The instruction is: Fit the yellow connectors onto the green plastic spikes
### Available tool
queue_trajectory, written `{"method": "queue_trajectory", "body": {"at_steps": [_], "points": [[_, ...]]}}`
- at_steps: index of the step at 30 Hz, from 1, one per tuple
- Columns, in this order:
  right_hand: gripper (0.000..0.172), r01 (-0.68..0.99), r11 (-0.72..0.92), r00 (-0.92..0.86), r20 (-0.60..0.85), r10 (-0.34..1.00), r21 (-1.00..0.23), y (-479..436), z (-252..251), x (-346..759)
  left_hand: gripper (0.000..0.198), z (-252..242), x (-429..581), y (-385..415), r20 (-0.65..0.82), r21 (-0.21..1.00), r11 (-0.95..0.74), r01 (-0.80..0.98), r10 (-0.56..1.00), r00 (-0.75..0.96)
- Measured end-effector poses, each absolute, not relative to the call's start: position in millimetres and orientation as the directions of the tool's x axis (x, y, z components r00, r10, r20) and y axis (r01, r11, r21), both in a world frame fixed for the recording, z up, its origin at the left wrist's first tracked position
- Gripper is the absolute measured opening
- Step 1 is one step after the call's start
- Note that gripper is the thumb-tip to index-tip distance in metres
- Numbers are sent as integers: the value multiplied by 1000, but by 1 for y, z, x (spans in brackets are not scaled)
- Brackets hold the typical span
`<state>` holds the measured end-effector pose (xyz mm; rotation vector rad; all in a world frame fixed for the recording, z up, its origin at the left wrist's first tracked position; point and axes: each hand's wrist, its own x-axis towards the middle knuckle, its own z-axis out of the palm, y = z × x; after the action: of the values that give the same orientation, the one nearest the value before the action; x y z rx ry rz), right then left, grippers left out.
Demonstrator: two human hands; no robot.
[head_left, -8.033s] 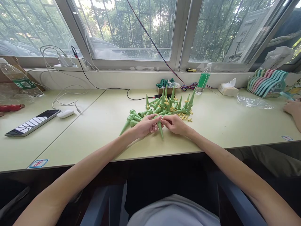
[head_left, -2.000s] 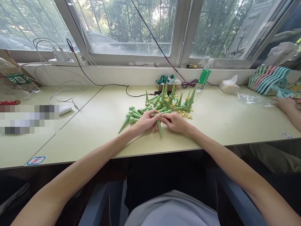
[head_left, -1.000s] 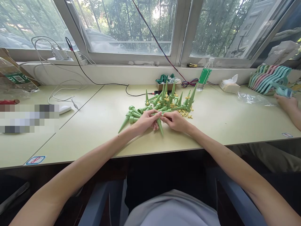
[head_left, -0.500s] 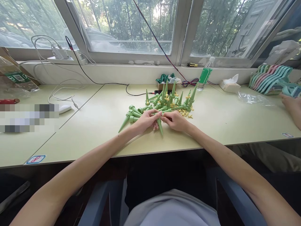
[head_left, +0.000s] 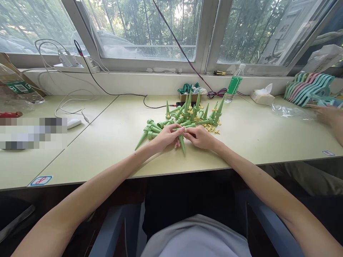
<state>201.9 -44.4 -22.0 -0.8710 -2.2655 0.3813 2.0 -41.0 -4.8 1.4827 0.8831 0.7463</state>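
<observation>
A green plastic spike (head_left: 182, 144) points down toward the front edge, its upper end between the fingers of my left hand (head_left: 168, 137). My right hand (head_left: 199, 137) is pinched closed against the same upper end; whatever its fingertips hold is too small to make out. Behind both hands lies a pile of green spikes (head_left: 186, 110), several of them upright. More green spikes (head_left: 150, 129) lie to the left of my left hand. Small yellow pieces (head_left: 211, 127) are scattered at the right of the pile.
Behind the pile are a small box (head_left: 184, 97) and a green-labelled bottle (head_left: 234, 85). Farther right are a tissue box (head_left: 262, 97), clear plastic film and hangers (head_left: 308, 89), with another person's hand (head_left: 325, 114) beside them. White cables (head_left: 71, 107) lie at left.
The other person's hand at the far right has moved left, over the table by the hangers. My own hands and the spike look almost unchanged.
</observation>
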Motion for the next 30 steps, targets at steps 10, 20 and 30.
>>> {"method": "queue_trajectory", "body": {"at_steps": [10, 20, 30], "points": [[36, 484, 735, -558, 480, 677, -475, -44, -22, 202, 49, -9, 0, -37, -30, 995, -24, 95, 851, 525], [35, 488, 737, -565, 475, 675, -468, -44, -22, 203, 49, -9, 1, -37, -24, 996, -23, 83, 851, 524], [35, 498, 735, -569, 466, 677, -460, -44, -22, 203, 49, -9, 1, -37, -32, 997, -13, 82, 851, 524]]}}
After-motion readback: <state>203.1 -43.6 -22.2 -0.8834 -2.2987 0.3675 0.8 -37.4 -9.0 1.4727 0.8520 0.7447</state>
